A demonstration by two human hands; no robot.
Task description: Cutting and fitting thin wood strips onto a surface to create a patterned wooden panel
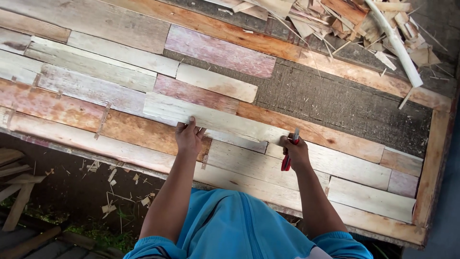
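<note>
Both hands (239, 144) on plank (215, 119), pliers (288, 156) gripped

The pale plank (215, 120) under both hands is bare, unpainted wood, matt and rough-sawn with a dry grain. The slats (96, 86) around it are weathered wood too, some whitish, some stained pinkish or orange, all dull and scuffed. The dark patch (335, 103) between them looks like coarse, fibrous board, matt grey-brown. The tool (287, 160) in the right hand (294, 151) has red handles with a plastic-like sheen. The scrap heap (335, 19) is splintered raw wood, and the white tube (395, 43) across it looks smooth. The blue garment (230, 225) is smooth cloth.
</note>
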